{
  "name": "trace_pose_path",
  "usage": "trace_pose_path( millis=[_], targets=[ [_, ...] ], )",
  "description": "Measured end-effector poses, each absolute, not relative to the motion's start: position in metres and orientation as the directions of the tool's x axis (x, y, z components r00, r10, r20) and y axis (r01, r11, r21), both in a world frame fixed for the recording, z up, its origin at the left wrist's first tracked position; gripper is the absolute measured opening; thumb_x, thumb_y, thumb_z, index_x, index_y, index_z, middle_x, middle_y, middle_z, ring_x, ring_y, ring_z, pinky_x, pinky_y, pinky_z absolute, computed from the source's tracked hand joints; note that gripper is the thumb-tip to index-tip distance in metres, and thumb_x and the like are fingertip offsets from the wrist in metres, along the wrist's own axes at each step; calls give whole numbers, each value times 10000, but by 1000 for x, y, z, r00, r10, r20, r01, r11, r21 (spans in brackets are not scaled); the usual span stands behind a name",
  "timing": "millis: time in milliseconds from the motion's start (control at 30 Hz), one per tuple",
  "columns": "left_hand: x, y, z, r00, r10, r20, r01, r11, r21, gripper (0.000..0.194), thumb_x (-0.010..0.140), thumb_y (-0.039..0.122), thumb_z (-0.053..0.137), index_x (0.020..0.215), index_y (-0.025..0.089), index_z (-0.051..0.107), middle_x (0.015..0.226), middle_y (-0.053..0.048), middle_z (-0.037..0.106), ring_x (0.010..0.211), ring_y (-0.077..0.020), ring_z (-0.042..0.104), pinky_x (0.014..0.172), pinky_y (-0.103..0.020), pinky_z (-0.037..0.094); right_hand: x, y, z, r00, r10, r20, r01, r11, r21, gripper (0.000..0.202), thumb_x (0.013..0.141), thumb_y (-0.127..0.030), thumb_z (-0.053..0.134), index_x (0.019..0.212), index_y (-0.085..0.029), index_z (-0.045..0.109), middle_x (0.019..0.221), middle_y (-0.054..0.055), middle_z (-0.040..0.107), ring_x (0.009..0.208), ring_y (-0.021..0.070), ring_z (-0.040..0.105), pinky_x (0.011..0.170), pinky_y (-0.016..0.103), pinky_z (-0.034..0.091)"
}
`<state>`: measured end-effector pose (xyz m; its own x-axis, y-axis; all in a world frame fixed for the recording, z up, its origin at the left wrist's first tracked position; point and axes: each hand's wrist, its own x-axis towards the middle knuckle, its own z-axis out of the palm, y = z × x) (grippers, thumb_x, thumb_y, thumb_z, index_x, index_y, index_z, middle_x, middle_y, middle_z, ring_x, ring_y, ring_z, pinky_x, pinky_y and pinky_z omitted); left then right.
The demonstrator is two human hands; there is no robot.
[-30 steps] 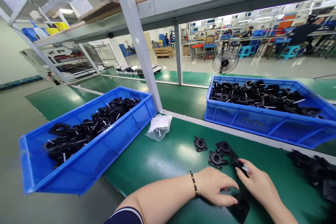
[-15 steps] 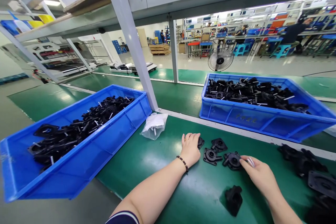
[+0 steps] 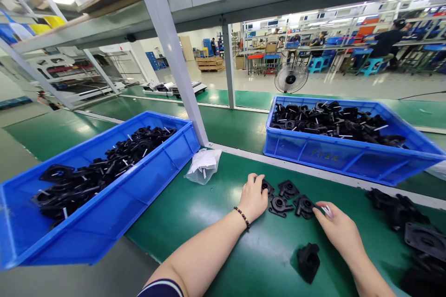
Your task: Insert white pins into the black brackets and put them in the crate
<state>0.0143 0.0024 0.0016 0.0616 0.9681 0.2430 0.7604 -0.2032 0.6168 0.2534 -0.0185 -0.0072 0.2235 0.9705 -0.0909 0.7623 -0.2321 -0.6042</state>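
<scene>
My left hand (image 3: 253,197) rests on the green table with its fingers curled against a black plastic housing (image 3: 266,187), partly hidden by them. Beside it lie two more black housings, a round-faced one (image 3: 279,205) and a smaller-looking one (image 3: 288,189). Several thin white pins (image 3: 327,210) are held in my closed right hand (image 3: 336,227). Its thumb and fingertip are at the edge of another black housing (image 3: 304,206), which lies flat. Closer to me, a separate black housing (image 3: 308,262) stands tilted.
Blue bins full of black housings with white pins stand at left (image 3: 163,167) and back right (image 3: 324,151). A clear plastic bag (image 3: 203,167) of white pins lies near the post (image 3: 174,55). More black housings (image 3: 423,239) are piled at right. A shelf beam crosses above.
My right hand has moved slightly left, and the housing beside it has turned and shifted nearer the others. My left fingers have shifted a little, uncovering more of their housing.
</scene>
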Motion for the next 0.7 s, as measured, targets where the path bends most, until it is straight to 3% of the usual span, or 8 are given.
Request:
trace_pose_path(
  millis=[100, 200, 300, 433, 500, 600, 700],
  targets=[
    [16, -5, 5, 155, 901, 406, 692, -392, 606, 414, 771, 154, 426, 1184, 163, 441, 1150, -119, 439, 1014, -216, 500, 876, -364, 431, 252, -19, -6, 242, 968, -62, 744, -226, -629, 363, 686, -550, 491, 838, -241, 606, 667, 33, 655, 660, 245, 615, 532, 293, 428],
    [24, -18, 6, 459, 739, 493, 506, -673, 539, 376, 799, 278, 447, 1157, 164, 463, 1049, -98, 541, 950, -192, 544, 818, -314, 461, 252, -18, -4, 251, 968, -20, 730, -203, -653, 355, 718, -557, 446, 757, -227, 571, 595, 25, 614, 573, 220, 579, 505, 284, 413],
    [36, -31, 4, 738, 556, 382, 369, -807, 462, 443, 762, 504, 513, 1057, 174, 539, 825, -53, 619, 773, -183, 593, 698, -276, 479, 252, -17, -4, 254, 966, 38, 722, -163, -673, 329, 728, -528, 407, 660, -222, 506, 500, -3, 533, 488, 183, 510, 473, 267, 384],
    [51, -41, -2, 853, 479, 206, 368, -833, 413, 538, 600, 651, 602, 886, 195, 599, 734, -32, 613, 709, -186, 596, 686, -270, 473, 255, -14, -10, 242, 967, 83, 686, -110, -719, 301, 746, -484, 389, 617, -220, 457, 459, -30, 439, 452, 152, 445, 438, 245, 343],
    [54, -42, -4, 847, 502, 174, 403, -821, 404, 478, 631, 596, 603, 904, 205, 598, 757, -23, 615, 733, -185, 596, 703, -271, 469, 257, -13, -16, 239, 969, 65, 641, -107, -760, 286, 762, -457, 382, 643, -214, 477, 488, -27, 454, 457, 147, 449, 435, 239, 343],
    [55, -41, -6, 829, 542, 136, 456, -797, 395, 255, 737, 369, 540, 937, 218, 588, 813, -7, 620, 774, -170, 593, 684, -248, 463, 259, -13, -24, 239, 971, 9, 585, -136, -800, 266, 778, -426, 376, 689, -207, 499, 488, -29, 449, 420, 137, 423, 408, 236, 326],
    [52, -38, -4, 808, 578, 112, 482, -759, 439, 169, 748, 230, 475, 887, 212, 570, 846, 3, 615, 791, -150, 582, 672, -226, 460, 259, -13, -27, 236, 972, -16, 546, -146, -825, 263, 792, -430, 372, 703, -209, 484, 454, -44, 400, 388, 131, 392, 386, 233, 304]
  ],
)
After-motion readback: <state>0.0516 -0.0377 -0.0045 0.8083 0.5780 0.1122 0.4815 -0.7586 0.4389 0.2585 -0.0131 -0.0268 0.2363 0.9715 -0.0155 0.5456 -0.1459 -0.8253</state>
